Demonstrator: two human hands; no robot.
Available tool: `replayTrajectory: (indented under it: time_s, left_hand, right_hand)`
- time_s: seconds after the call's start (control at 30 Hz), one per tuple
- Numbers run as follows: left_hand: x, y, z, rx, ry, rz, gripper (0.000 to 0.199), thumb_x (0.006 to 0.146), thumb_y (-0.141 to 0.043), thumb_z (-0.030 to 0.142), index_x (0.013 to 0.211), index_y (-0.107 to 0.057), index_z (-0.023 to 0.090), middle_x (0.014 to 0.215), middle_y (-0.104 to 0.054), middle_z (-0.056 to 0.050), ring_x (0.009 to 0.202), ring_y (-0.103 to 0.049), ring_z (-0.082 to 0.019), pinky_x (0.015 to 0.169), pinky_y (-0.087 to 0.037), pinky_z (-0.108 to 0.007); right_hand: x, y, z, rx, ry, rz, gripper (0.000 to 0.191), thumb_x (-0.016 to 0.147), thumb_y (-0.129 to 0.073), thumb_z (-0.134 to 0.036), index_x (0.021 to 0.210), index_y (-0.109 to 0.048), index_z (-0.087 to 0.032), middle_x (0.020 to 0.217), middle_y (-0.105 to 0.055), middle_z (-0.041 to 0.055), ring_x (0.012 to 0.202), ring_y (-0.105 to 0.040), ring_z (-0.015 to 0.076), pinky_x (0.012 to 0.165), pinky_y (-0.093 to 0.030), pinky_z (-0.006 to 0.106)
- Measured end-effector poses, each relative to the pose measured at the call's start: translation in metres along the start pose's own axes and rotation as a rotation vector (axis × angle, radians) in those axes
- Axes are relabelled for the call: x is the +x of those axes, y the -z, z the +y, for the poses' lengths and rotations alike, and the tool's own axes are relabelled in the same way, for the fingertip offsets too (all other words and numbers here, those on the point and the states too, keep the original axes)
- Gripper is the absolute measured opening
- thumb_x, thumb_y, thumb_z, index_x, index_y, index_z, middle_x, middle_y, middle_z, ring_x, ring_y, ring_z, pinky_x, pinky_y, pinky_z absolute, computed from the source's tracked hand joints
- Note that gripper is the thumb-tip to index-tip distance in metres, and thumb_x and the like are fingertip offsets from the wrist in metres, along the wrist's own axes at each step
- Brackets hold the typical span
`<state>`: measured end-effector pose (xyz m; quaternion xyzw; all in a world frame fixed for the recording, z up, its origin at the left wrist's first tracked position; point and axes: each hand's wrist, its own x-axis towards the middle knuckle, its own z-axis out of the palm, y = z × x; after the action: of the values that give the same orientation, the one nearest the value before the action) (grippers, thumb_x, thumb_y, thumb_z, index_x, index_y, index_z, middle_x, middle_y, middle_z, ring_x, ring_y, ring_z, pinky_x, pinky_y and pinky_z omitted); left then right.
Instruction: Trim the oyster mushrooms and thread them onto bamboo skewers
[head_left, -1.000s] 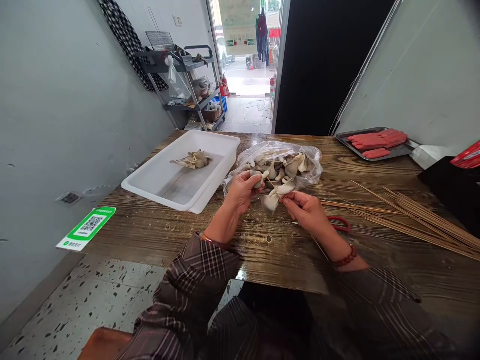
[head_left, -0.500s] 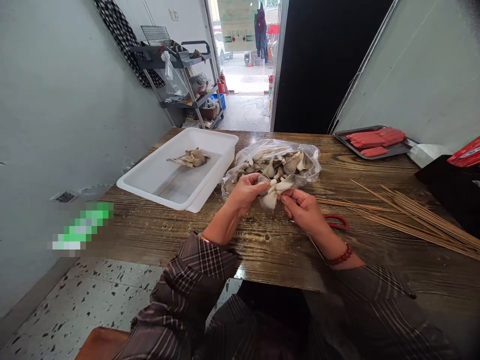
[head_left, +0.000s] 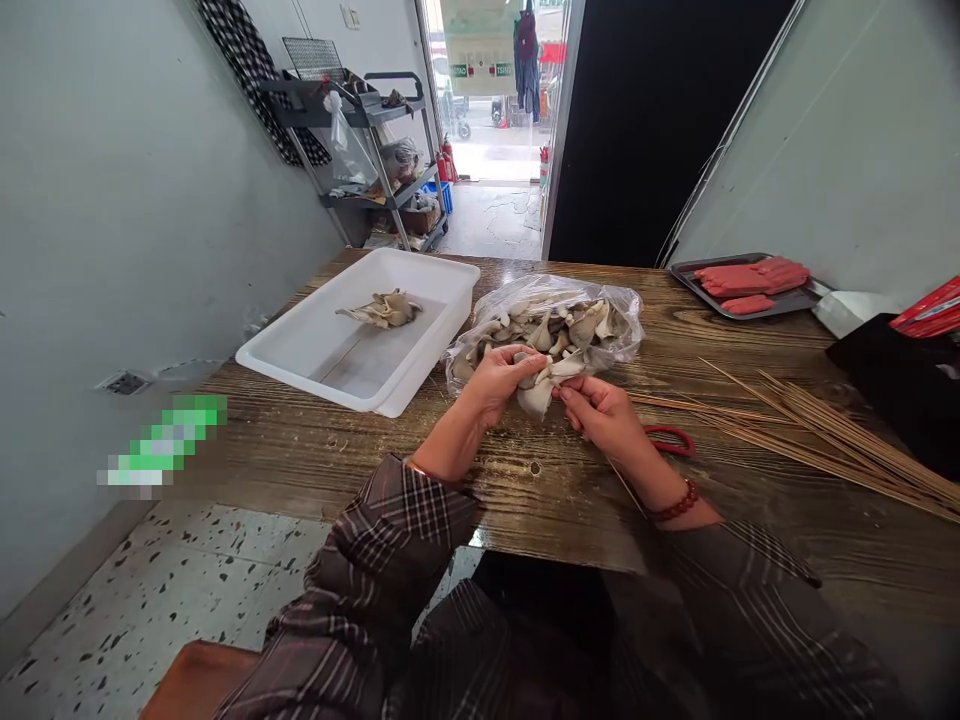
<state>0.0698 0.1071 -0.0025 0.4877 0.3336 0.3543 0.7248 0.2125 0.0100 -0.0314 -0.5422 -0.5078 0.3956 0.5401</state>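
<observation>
My left hand (head_left: 504, 385) is closed around a small bunch of oyster mushrooms (head_left: 535, 400), pale grey with white stems. Against the bunch from the right, my right hand (head_left: 598, 408) pinches a thin bamboo skewer (head_left: 627, 488), whose rear end shows below the wrist; its tip is hidden among the mushrooms and fingers. Just behind both hands lies a clear plastic bag (head_left: 634, 312) full of loose oyster mushrooms (head_left: 540, 335). To the left, a white plastic tub (head_left: 352, 398) has a few threaded-looking mushrooms (head_left: 386, 310) on its bottom.
Many bamboo skewers (head_left: 832, 430) are spread on the wooden table (head_left: 300, 470) at right, beside red-handled scissors (head_left: 675, 440). A dark tray (head_left: 712, 300) with red packets (head_left: 765, 275) sits at the far right. Beyond the table stands a grey cart (head_left: 367, 115).
The view has shifted slightly. My hands stay at the mushroom bunch, with only small finger movement; the left thumb lies a little further over it.
</observation>
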Motion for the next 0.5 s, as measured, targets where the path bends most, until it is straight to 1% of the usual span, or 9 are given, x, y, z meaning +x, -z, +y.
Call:
replayTrajectory:
  time_s: [0.07, 0.27, 0.4, 0.5]
  left_hand:
    - [0.0006, 0.0003, -0.0004, -0.010, -0.010, 0.003, 0.042, 0.050, -0.091, 0.041, 0.069, -0.066, 0.014, 0.058, -0.060, 0.002, 0.051, -0.049, -0.007, 0.050, -0.035, -0.021]
    - [0.0021, -0.0005, -0.0037, 0.001, -0.019, 0.011, 0.040, 0.053, -0.090, 0.042, 0.068, -0.064, 0.015, 0.058, -0.060, 0.002, 0.051, -0.050, -0.008, 0.050, -0.038, -0.021]
    - [0.0008, -0.0032, -0.0067, 0.008, -0.002, -0.007, 0.044, 0.051, -0.092, 0.043, 0.069, -0.064, 0.015, 0.060, -0.062, 0.002, 0.050, -0.051, -0.008, 0.049, -0.039, -0.021]
    - [0.0000, -0.0049, -0.0076, 0.021, 0.007, -0.008, 0.043, 0.052, -0.092, 0.043, 0.069, -0.065, 0.014, 0.058, -0.061, 0.002, 0.049, -0.049, -0.007, 0.048, -0.037, -0.021]
  right_hand:
    - [-0.0003, 0.0004, -0.0001, -0.042, 0.021, 0.008, 0.042, 0.084, -0.062, -0.058, 0.086, -0.067, -0.016, 0.050, -0.049, -0.0057, 0.044, -0.037, 0.0089, 0.045, -0.028, 0.024]
    - [-0.0011, 0.0005, -0.0042, -0.188, 0.083, 0.066, 0.036, 0.087, -0.058, -0.052, 0.077, -0.065, -0.018, 0.050, -0.049, -0.0043, 0.048, -0.041, 0.0107, 0.050, -0.031, 0.026]
    - [-0.0006, 0.0003, -0.0019, -0.216, 0.116, 0.095, 0.033, 0.087, -0.058, -0.049, 0.078, -0.066, -0.018, 0.053, -0.049, -0.0036, 0.051, -0.042, 0.0119, 0.051, -0.032, 0.026]
    - [-0.0003, 0.0008, -0.0003, -0.214, 0.128, 0.098, 0.032, 0.087, -0.058, -0.048, 0.079, -0.066, -0.018, 0.053, -0.049, -0.0036, 0.053, -0.042, 0.0124, 0.052, -0.032, 0.026]
